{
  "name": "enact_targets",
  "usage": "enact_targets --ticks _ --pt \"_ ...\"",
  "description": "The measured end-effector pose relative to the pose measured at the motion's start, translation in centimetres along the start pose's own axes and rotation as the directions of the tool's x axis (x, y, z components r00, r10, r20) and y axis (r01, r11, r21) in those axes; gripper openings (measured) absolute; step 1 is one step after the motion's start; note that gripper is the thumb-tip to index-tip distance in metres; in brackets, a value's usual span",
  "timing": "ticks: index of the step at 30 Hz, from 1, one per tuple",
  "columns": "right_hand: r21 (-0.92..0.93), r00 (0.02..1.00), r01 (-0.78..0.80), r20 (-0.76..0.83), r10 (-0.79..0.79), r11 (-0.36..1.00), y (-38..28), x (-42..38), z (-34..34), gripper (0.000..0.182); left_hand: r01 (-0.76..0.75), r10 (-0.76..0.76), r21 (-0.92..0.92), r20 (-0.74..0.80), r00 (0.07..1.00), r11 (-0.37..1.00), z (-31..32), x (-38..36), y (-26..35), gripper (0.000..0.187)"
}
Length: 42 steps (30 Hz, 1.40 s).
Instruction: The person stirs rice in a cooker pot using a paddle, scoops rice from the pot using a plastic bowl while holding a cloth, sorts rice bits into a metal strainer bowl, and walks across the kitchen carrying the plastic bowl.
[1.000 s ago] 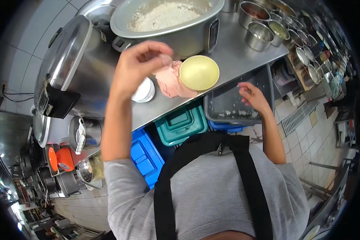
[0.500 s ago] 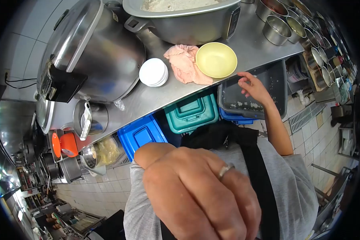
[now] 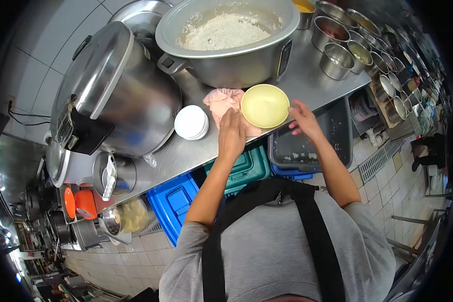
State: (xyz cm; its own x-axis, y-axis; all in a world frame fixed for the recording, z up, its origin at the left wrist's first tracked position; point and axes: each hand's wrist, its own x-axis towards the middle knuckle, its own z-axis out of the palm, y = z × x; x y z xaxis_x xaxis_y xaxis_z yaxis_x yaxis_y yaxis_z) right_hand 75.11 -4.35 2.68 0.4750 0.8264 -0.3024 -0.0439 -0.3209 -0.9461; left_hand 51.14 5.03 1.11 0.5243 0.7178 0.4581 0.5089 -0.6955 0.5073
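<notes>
My left hand point(image 3: 231, 136) lies over a crumpled pink cloth point(image 3: 222, 102) on the steel counter, its fingers stretched out close together, just left of a yellow bowl point(image 3: 265, 106). The bowl looks empty and rests partly over the cloth. At the bowl's right rim is my right hand point(image 3: 305, 122), fingers spread, holding nothing. A stack of white bowls point(image 3: 191, 123) stands to the left of the cloth. Behind them, a large open cooker point(image 3: 231, 65) holds what looks like white rice point(image 3: 225, 32).
A big lidded steel cooker point(image 3: 136, 95) stands at left, near a steel pot point(image 3: 125, 173) with a white-handled utensil. Steel containers point(image 3: 336, 61) fill the back right. Below the counter edge are a dark grey tray point(image 3: 332, 132), a green lid point(image 3: 251, 166) and a blue lid point(image 3: 173, 201).
My left hand has gone from close before the camera down to the cloth. My right hand remains near the bowl's right side. The view has shifted, showing more of the rice cooker.
</notes>
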Motion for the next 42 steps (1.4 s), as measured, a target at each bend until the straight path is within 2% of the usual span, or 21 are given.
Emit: enact_targets --ticks 1,3,4,7,18,21,22,23,24,25,27,28,31,33,34,37,42 --pt "-0.002 1.000 0.008 -0.001 -0.008 1.000 0.4 0.9 0.5 0.060 -0.004 0.004 -0.001 -0.007 1.000 1.000 1.0 -0.3 -1.0 0.042" --pt "-0.026 0.995 -0.033 0.093 0.035 0.999 0.8 2.3 1.6 0.062 -0.044 0.030 0.213 0.068 0.997 0.976 2.2 -1.2 -1.8 0.046" --pt "-0.005 0.997 -0.038 0.074 0.038 0.999 1.0 2.4 2.3 0.058 -0.027 0.005 0.227 0.097 0.995 0.974 2.5 -1.5 -1.9 0.050" --pt "0.006 0.998 0.021 0.061 -0.021 1.000 1.2 2.8 2.9 0.054 -0.013 -0.005 0.208 0.082 0.997 0.978 2.4 -1.5 -1.8 0.050" --pt "0.006 0.999 0.022 0.025 -0.023 1.000 2.2 3.3 2.8 0.046 -0.004 -0.007 0.198 0.058 0.998 0.980 2.6 -1.5 -1.7 0.049" --pt "0.027 0.993 0.070 0.097 -0.072 0.997 4.6 5.3 1.8 0.035 -0.038 0.036 0.154 0.015 0.999 0.987 3.7 -1.6 -2.7 0.044" --pt "0.006 0.997 0.079 0.015 -0.079 0.997 3.5 4.4 2.5 0.032 -0.046 0.047 0.114 -0.010 0.999 0.992 3.3 -1.8 -2.5 0.044" --pt "0.069 0.983 0.112 0.139 -0.121 0.991 3.6 4.5 2.1 0.033 -0.060 0.064 0.079 -0.040 0.997 0.995 3.1 -2.0 -2.4 0.044" --pt "-0.008 0.995 0.073 0.069 -0.073 0.997 4.0 4.9 2.2 0.033 -0.016 0.016 0.062 -0.012 1.000 0.998 3.1 -2.2 -2.5 0.048" --pt "0.045 0.987 0.079 0.139 -0.085 0.996 3.7 4.6 2.0 0.033 0.018 -0.018 0.035 0.020 1.000 0.999 3.2 -2.3 -2.6 0.053" --pt "0.001 0.991 0.076 0.114 -0.075 0.997 3.7 5.1 1.9 0.032 0.029 -0.037 0.114 0.063 0.997 0.993 2.8 -2.4 -2.3 0.056" --pt "-0.013 0.993 0.060 0.106 -0.058 0.998 3.4 5.2 1.9 0.032 0.064 -0.068 0.131 0.025 0.997 0.989 3.1 -2.4 -2.4 0.056" --pt "-0.011 0.995 0.036 0.095 -0.035 0.999 3.3 5.0 2.0 0.033 0.041 -0.046 0.201 0.023 0.999 0.979 3.7 -2.8 -2.7 0.057" --pt "-0.028 0.992 0.047 0.121 -0.043 0.999 3.0 4.8 2.1 0.033 0.027 -0.038 0.150 0.073 0.997 0.988 3.6 -2.9 -2.9 0.060" --pt "-0.037 0.993 0.043 0.116 -0.038 0.998 3.0 4.8 2.2 0.033 0.065 -0.085 0.129 0.159 0.984 0.990 3.5 -2.6 -2.9 0.062" --pt "-0.065 0.994 0.043 0.101 -0.036 0.997 3.2 5.1 2.0 0.033 0.055 -0.086 0.148 0.212 0.973 0.988 2.9 -2.5 -2.7 0.062" --pt "0.020 0.997 0.004 0.080 -0.006 1.000 3.1 4.8 1.8 0.032 0.050 -0.088 0.155 0.248 0.965 0.987 2.9 -2.3 -2.8 0.062"
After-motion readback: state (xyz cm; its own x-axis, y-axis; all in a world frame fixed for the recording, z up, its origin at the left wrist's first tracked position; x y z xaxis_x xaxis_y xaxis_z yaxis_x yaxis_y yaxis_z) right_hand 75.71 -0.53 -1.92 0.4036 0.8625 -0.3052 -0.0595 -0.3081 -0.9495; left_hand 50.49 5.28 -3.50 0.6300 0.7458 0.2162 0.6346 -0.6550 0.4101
